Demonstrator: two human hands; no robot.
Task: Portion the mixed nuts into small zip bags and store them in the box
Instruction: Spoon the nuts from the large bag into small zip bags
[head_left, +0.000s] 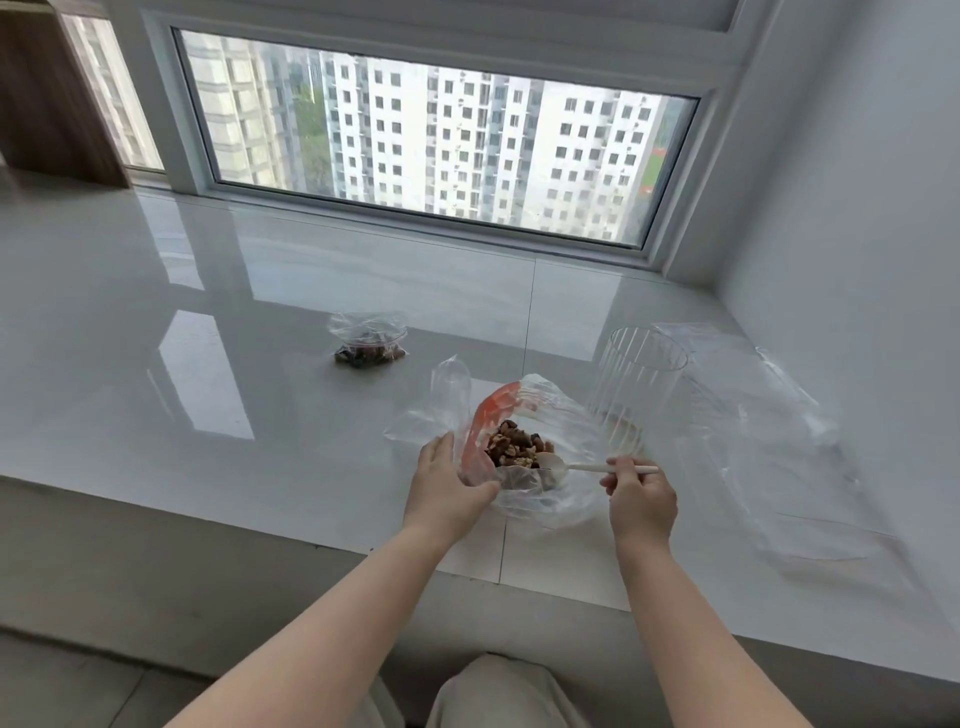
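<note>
A large clear bag with a red zip strip (545, 499) lies open near the sill's front edge, with mixed nuts (514, 447) heaped inside. My left hand (447, 483) grips the bag's left rim and holds it open. My right hand (641, 501) pinches the handle of a white plastic spoon (553, 464), whose bowl rests at the nuts' right edge. A small zip bag (369, 340) holding a portion of nuts lies farther back on the sill. A clear ribbed plastic container (636, 387) stands upright just behind my right hand.
Several empty clear zip bags (779, 441) lie spread to the right, near the white wall (857, 260). The glossy white sill (208, 338) runs to a window (431, 140) at the back. My knees show below the sill's front edge.
</note>
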